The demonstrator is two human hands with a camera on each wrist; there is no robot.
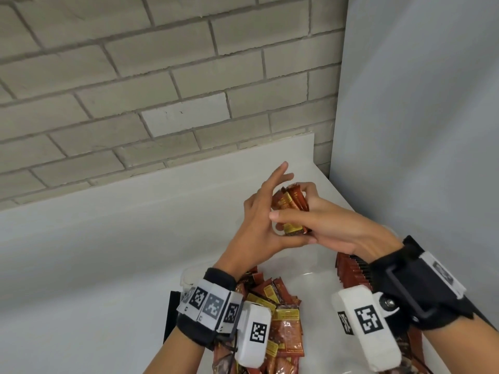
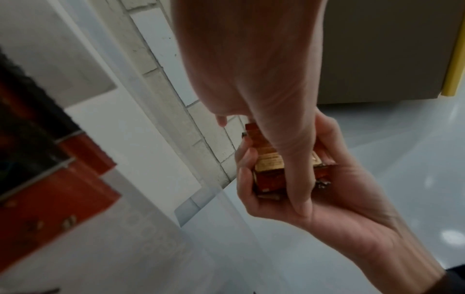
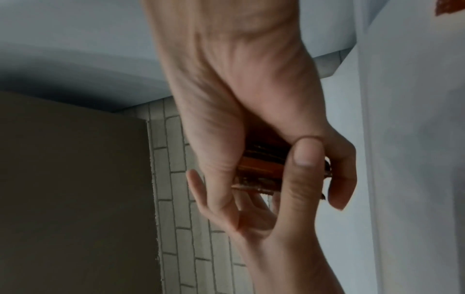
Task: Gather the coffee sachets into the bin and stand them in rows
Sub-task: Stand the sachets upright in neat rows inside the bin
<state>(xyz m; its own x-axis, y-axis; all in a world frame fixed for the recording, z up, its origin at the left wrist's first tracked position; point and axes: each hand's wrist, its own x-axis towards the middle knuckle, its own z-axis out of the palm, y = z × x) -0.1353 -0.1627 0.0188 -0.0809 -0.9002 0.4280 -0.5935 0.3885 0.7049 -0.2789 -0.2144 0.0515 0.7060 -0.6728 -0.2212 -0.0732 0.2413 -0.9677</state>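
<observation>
Up above the white counter (image 1: 113, 238), the right hand (image 1: 332, 225) grips a bunch of coffee sachets (image 1: 293, 205), thumb on the near side and fingers curled round the far side. The left hand (image 1: 259, 220) meets the bunch from the left: its fingers are straight and spread, pointing toward the far wall, its palm lies against the sachets' left face, and its thumb runs under the bunch's lower end to touch the right hand. From the left wrist view the bunch shows its lower edges, sitting in the right palm with the left thumb laid across it.

Below the hands and nearer the person sits a clear plastic bin (image 1: 186, 276), its far-left rim just visible by the left wrist. A loose heap of sachets (image 1: 280, 314) lies tumbled in its left part, flat and overlapping. Along the right side a row of standing sachets (image 1: 351, 271) runs toward the near edge, partly hidden by the right wrist strap. Between heap and row the bin's floor shows bare and pale.

Far of the hands, the counter ends at a low white upstand below the grey brick wall (image 1: 162, 76). A plain grey panel (image 1: 418, 117) closes the right side, standing close to the counter's right edge, so open surface lies mainly to the left.
</observation>
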